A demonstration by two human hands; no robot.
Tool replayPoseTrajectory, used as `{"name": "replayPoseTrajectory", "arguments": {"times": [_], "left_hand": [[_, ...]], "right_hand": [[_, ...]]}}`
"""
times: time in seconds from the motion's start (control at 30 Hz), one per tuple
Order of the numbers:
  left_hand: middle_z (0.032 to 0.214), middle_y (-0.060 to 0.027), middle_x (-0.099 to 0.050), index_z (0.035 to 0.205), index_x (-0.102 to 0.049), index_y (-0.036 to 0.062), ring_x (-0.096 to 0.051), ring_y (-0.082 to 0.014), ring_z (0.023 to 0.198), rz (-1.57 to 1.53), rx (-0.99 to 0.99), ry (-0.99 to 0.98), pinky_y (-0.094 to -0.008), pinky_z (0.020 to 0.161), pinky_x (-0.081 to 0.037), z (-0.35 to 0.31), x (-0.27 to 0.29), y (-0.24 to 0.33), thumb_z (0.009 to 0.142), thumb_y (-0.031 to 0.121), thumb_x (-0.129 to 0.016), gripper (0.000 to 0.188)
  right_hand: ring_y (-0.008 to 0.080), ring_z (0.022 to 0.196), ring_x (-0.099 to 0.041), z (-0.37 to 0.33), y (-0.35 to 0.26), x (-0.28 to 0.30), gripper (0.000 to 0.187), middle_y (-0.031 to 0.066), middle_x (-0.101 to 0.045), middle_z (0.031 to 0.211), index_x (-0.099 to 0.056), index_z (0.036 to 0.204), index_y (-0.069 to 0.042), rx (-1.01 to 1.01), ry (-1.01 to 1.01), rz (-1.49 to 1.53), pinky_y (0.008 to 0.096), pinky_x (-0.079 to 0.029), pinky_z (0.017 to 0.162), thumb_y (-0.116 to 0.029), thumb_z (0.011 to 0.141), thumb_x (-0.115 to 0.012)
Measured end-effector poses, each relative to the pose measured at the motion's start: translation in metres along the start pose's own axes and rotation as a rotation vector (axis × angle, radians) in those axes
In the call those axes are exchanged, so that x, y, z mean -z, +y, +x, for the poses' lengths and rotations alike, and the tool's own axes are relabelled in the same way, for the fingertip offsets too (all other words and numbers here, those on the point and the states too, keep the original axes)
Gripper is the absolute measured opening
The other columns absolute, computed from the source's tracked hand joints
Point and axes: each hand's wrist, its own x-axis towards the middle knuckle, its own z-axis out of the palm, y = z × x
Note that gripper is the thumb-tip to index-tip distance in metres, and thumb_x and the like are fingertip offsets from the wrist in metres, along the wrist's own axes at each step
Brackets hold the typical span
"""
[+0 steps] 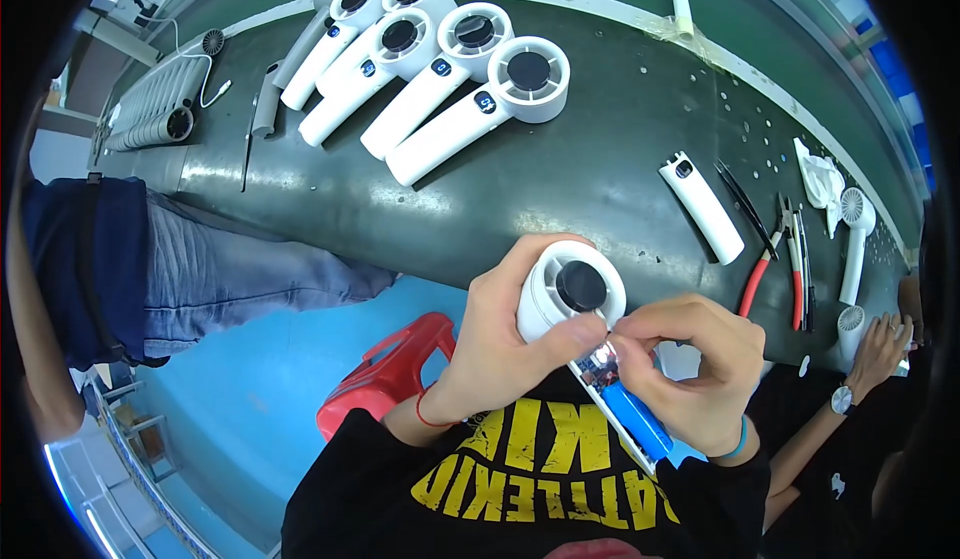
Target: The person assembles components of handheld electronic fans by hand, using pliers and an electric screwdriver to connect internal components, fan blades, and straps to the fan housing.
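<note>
My left hand (500,344) grips the round head of a white handheld fan (537,304), its thumb lying at the neck. The fan's handle is uncovered, so a circuit board (600,364) and a blue cylindrical battery (637,422) show inside it. The fingers of my right hand (700,364) are pinched together over the board, just below the fan head. Whatever lies between those fingertips is too small and hidden to tell. A loose white handle cover (703,209) with a small dark display lies on the table beyond my right hand.
Several white handheld fans (440,124) lie at the back left, grey ones (160,109) further left. Black tweezers (742,199), red-handled pliers (757,277) and white tissue (822,184) lie at right. A co-worker's hand (880,349) is far right; a red stool (385,369) stands below.
</note>
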Motion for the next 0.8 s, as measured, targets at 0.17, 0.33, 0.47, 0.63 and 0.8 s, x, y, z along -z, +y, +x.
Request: {"name": "replayPoseTrajectory", "arguments": {"times": [0.17,0.33,0.47,0.63,0.8], "left_hand": [[0.102,-0.0083,-0.062,0.122,-0.048,-0.0051,-0.060,-0.0124,0.094,0.056,0.075,0.020,-0.0257,0.080,-0.048,-0.004,-0.003,0.005,0.077,0.054,-0.073,0.079],[0.102,-0.0084,-0.063,0.122,-0.048,-0.0055,-0.062,-0.0131,0.092,0.081,0.047,-0.044,-0.0258,0.079,-0.049,0.000,0.001,0.002,0.075,0.058,-0.073,0.083],[0.103,-0.0091,-0.062,0.122,-0.048,-0.0057,-0.062,-0.0136,0.094,0.055,0.038,-0.140,-0.0261,0.080,-0.049,0.002,0.005,0.003,0.072,0.061,-0.074,0.088],[0.108,-0.0105,-0.061,0.123,-0.049,-0.0054,-0.060,-0.0142,0.099,-0.009,0.166,-0.046,-0.0278,0.084,-0.048,-0.001,0.002,0.007,0.070,0.063,-0.074,0.090],[0.107,-0.0114,-0.061,0.124,-0.047,-0.0047,-0.060,-0.0158,0.101,-0.059,0.040,-0.118,-0.0297,0.086,-0.047,-0.008,0.000,-0.006,0.078,0.053,-0.072,0.078]], "right_hand": [[0.0205,0.060,-0.065,-0.002,0.005,0.000,0.020,0.0101,-0.067,0.075,-0.069,0.084,-0.001,0.073,0.023,-0.002,0.0262,-0.050,0.052,0.004,0.066,-0.077],[0.0200,0.061,-0.064,0.004,0.008,0.005,0.023,0.0082,-0.067,0.075,-0.070,0.084,-0.002,0.111,-0.047,-0.055,0.0266,-0.048,0.053,0.002,0.063,-0.079],[0.0177,0.059,-0.059,0.010,0.013,0.010,0.025,0.0047,-0.064,0.070,-0.070,0.082,-0.003,0.242,-0.143,-0.110,0.0268,-0.043,0.050,-0.002,0.060,-0.079],[0.0176,0.059,-0.056,0.016,0.018,0.008,0.023,0.0034,-0.061,0.069,-0.070,0.084,-0.005,0.241,-0.181,-0.042,0.0284,-0.042,0.052,-0.004,0.062,-0.078],[0.0136,0.055,-0.050,0.000,0.013,0.009,0.023,0.0010,-0.058,0.066,-0.070,0.085,-0.005,0.036,-0.220,0.090,0.0269,-0.036,0.054,0.001,0.063,-0.075]]}}
